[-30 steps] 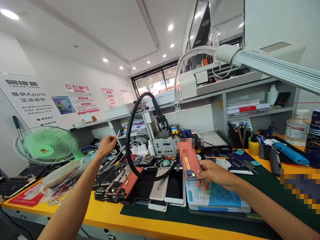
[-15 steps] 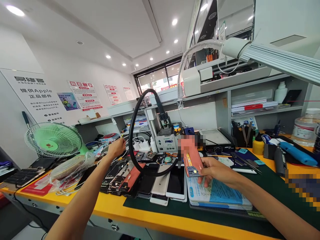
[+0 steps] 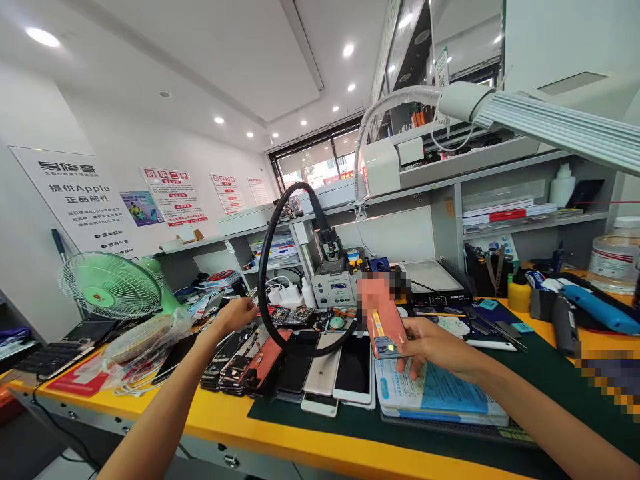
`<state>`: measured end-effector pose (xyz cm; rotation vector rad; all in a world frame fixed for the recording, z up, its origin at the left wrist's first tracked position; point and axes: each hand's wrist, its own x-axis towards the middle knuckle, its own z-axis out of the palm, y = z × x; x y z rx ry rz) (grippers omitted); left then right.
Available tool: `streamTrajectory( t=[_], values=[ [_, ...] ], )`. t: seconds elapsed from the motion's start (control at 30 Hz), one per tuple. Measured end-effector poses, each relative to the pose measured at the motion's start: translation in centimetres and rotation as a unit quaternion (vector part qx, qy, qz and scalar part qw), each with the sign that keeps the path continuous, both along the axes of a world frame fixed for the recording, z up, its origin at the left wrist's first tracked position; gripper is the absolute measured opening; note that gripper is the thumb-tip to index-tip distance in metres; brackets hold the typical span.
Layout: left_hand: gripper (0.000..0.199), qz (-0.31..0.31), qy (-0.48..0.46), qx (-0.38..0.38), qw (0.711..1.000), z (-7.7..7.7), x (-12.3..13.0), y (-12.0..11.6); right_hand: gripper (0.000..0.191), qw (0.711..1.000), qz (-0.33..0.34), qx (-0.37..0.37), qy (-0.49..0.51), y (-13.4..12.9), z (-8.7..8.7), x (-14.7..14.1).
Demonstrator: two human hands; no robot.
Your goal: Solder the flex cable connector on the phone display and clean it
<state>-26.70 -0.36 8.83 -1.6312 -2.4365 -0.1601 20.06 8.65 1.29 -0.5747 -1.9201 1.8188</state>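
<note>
My right hand [image 3: 425, 343] grips the lower end of a copper-pink phone frame [image 3: 390, 328], with a yellow strip along it. It holds the frame tilted above a stack of blue-and-white booklets [image 3: 450, 393]; part of its upper end is blurred out. On the other side, my left hand [image 3: 236, 315] is raised with its fingers curled, behind a pile of dismantled phone parts [image 3: 233, 363] and close to white plugs [image 3: 285, 293]. Whatever its fingers may hold is hidden. A gold phone [image 3: 320, 373] and a white-framed phone [image 3: 353, 372] lie between the hands.
A thick black hose [image 3: 264, 267] loops up from a grey soldering station [image 3: 334, 288] between my arms. The green fan [image 3: 110, 287] stands at left, beside a plastic-wrapped reel [image 3: 135, 340]. Tweezers and tools lie right on the dark green mat [image 3: 543, 387]. A lamp arm [image 3: 560, 127] hangs overhead.
My left hand has lowered and shifted slightly right, nearer the hose. My right hand keeps the phone frame in almost the same place. The view has turned slightly left.
</note>
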Motion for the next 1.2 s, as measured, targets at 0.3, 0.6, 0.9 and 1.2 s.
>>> streamTrajectory(
  t=[0.3,0.6,0.9,1.2],
  values=[
    [0.032,-0.020,-0.048,0.045,0.998,1.1,3.5,-5.9,0.019,1.000,0.002,0.001,0.005,-0.7,0.3,-0.5],
    [0.038,-0.162,-0.253,0.039,0.953,-0.4,17.1,-8.3,0.025,0.999,-0.001,-0.026,0.025,-1.2,0.2,-1.0],
    [0.049,-0.224,-0.327,0.153,0.905,-3.8,25.9,-3.6,0.038,0.999,0.004,-0.012,0.047,-1.0,0.8,-0.5],
    [0.067,-0.236,-0.334,0.224,0.885,-5.8,30.1,-0.2,0.013,0.990,-0.040,0.112,0.077,-1.7,0.0,-1.5]
  ],
)
